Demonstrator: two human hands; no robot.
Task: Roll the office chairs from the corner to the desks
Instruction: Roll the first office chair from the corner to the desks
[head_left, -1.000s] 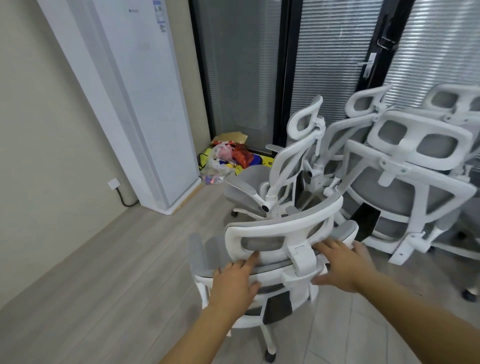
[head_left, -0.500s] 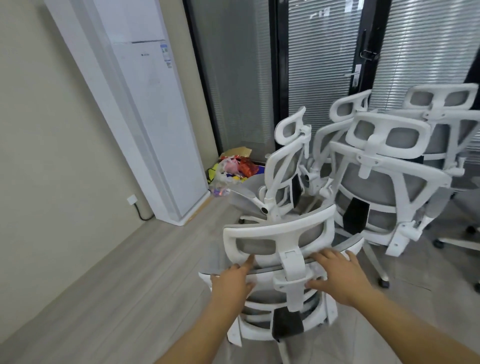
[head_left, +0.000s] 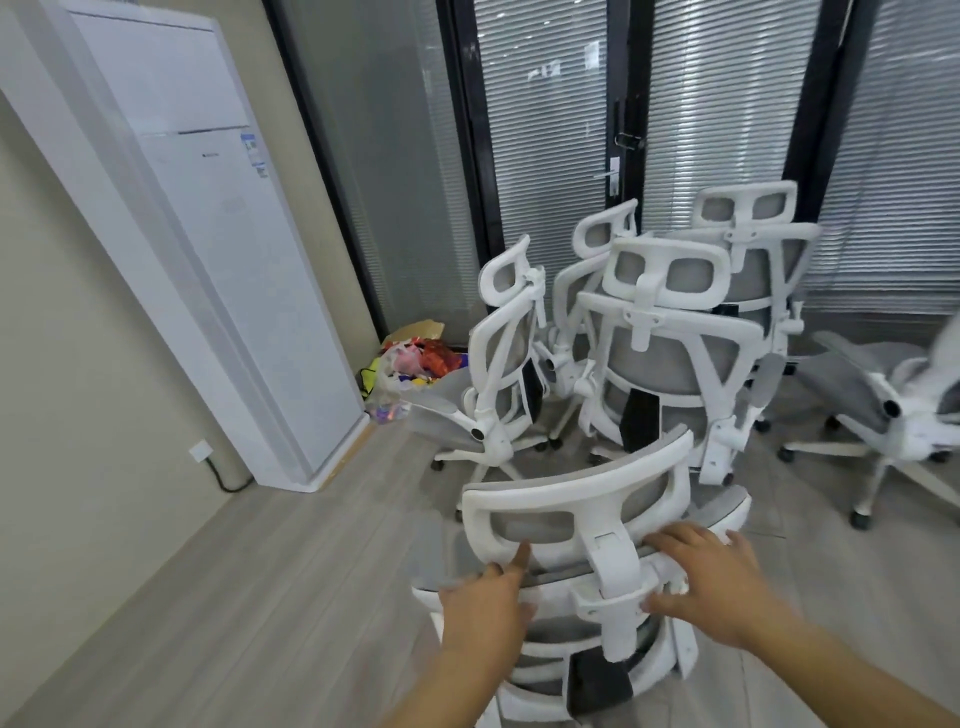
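A white office chair with grey mesh stands right in front of me, its back turned to me. My left hand grips the top edge of its backrest left of the headrest post, index finger stretched up against the headrest. My right hand holds the same edge to the right of the post, fingers curled over it and thumb below. Behind it, a cluster of matching chairs stands packed in the corner by the glass door. The base and wheels of my chair are hidden below the frame.
A tall white air-conditioner unit stands against the left wall, with a wall socket and cable beside it. A pile of coloured bags lies in the corner. Another chair sits at the right. Wood floor stretches out to my left.
The chair in my hands has rolled back away from the cluster, with a wider gap behind it now. Both hands have kept their hold on the backrest.
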